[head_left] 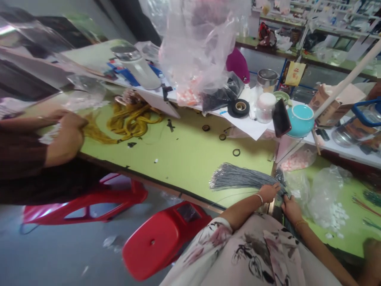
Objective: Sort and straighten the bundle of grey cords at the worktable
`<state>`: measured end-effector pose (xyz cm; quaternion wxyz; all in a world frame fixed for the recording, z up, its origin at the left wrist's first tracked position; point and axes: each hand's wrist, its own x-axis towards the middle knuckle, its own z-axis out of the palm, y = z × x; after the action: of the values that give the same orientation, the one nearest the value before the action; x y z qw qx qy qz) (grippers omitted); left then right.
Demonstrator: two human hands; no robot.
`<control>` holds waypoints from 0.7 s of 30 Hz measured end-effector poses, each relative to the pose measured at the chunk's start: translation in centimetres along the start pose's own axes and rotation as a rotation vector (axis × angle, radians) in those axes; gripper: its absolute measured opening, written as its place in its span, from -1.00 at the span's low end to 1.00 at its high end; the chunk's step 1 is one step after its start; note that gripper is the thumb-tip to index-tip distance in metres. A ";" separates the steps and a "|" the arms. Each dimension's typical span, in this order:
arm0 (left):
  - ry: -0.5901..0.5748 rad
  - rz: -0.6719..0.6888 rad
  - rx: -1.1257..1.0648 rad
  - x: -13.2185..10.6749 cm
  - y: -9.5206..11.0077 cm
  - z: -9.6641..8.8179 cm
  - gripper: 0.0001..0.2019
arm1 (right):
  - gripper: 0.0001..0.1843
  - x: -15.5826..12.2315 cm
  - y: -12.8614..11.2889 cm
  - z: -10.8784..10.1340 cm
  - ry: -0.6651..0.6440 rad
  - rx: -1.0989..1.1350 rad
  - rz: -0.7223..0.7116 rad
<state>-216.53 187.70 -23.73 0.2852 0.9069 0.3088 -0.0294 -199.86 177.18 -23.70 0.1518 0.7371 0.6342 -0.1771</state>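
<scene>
Grey thin wires (238,178) lie in a fanned bundle on the green bench (184,155), spreading away to the left of both hands. The left hand (269,192) is closed on the gathered end of the bundle. The right hand (290,208) is just beside it, fingers curled at the same end; if it grips, I cannot tell. Another person's hand (67,135) rests well apart, near yellow cords (131,121).

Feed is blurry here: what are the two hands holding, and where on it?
Both the left hand and right hand grip the grey wire bundle at its gathered end.
</scene>
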 end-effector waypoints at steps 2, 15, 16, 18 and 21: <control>-0.025 -0.002 0.024 0.1 -0.5 0.5 -0.34 | -0.65 0.0 -0.1 0.0 -0.007 0.004 0.019; 0.004 -0.090 0.055 -0.5 0.1 0.5 -0.51 | -0.74 -1.3 0.8 -0.6 -0.025 0.094 0.035; 0.001 -0.095 0.049 -0.4 0.0 0.5 -0.52 | -0.73 -1.4 0.8 -0.7 -0.037 0.075 0.024; -0.005 -0.111 0.036 -0.3 -0.1 0.6 -0.55 | -0.70 -1.3 0.5 -0.8 -0.043 0.005 -0.003; -0.001 -0.140 0.011 -0.1 -0.4 0.7 -0.57 | -0.61 -0.7 -0.1 -0.4 -0.047 -0.092 -0.024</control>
<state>-216.82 187.52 -24.53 0.2776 0.8847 0.3709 -0.0516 -200.05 176.74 -23.03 0.1983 0.7175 0.6466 -0.1671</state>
